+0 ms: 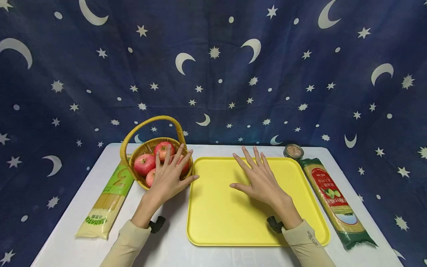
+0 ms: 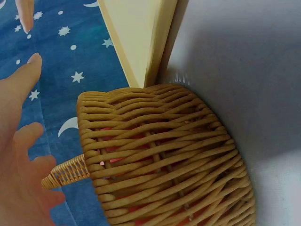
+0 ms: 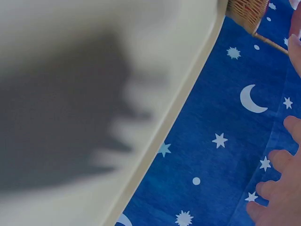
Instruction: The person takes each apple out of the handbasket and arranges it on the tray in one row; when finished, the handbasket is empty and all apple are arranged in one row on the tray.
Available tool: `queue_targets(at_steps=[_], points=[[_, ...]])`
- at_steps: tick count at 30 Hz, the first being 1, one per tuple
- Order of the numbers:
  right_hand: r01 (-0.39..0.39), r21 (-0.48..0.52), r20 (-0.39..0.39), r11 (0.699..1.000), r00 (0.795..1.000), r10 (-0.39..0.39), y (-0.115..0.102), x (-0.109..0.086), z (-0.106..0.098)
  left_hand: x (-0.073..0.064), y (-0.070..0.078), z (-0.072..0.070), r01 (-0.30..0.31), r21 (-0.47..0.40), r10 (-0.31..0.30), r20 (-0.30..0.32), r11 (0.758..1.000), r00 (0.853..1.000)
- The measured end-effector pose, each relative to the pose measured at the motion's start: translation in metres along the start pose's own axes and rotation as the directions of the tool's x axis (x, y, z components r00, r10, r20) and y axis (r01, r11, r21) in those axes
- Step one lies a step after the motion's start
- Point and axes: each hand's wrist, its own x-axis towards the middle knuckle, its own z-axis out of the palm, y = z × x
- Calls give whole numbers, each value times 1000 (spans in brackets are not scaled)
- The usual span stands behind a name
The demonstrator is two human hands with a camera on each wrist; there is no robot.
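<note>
With fingers spread, my left hand (image 1: 168, 178) hovers over the front of a wicker basket (image 1: 136, 152) that holds several red apples (image 1: 144, 164). In the left wrist view the woven side of the basket (image 2: 164, 155) stands below that hand (image 2: 19, 155), apart from it. My right hand (image 1: 261, 180), also spread, is held above a yellow tray (image 1: 213, 218) and grips nothing. Its shadow falls on the tray (image 3: 183, 94) in the right wrist view, where the fingers (image 3: 282, 162) show at the right edge.
Left of the basket lies a green-topped pack of noodles (image 1: 108, 200). A green and red pack of pasta (image 1: 337, 204) lies along the tray's right side. Near the tray's far right corner stands a small round container (image 1: 293, 151). A starry blue cloth (image 1: 213, 74) hangs behind the white table (image 1: 170, 237).
</note>
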Motion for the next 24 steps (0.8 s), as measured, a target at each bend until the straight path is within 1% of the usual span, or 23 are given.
queue_targets(at_steps=[7,15,20,22,24], points=[[-3,4,6,1000,1000,3,-3,-2,1,-2,-1,-1,-24,25,24,-8,999,1000],[10,-5,-10,1000,1000,-10,-3,-3,2,-8,-2,-4,-17,29,18,-44,999,999],[51,15,-36,999,998,-51,-7,1,2,-19,-5,-7,1,2,-1,-60,1000,998],[63,63,-28,996,998,-62,-9,3,1,-27,-4,-10,23,-37,-24,-49,999,998],[57,144,0,988,998,-57,-12,5,0,-37,-3,-13,39,-86,-43,-40,996,998]])
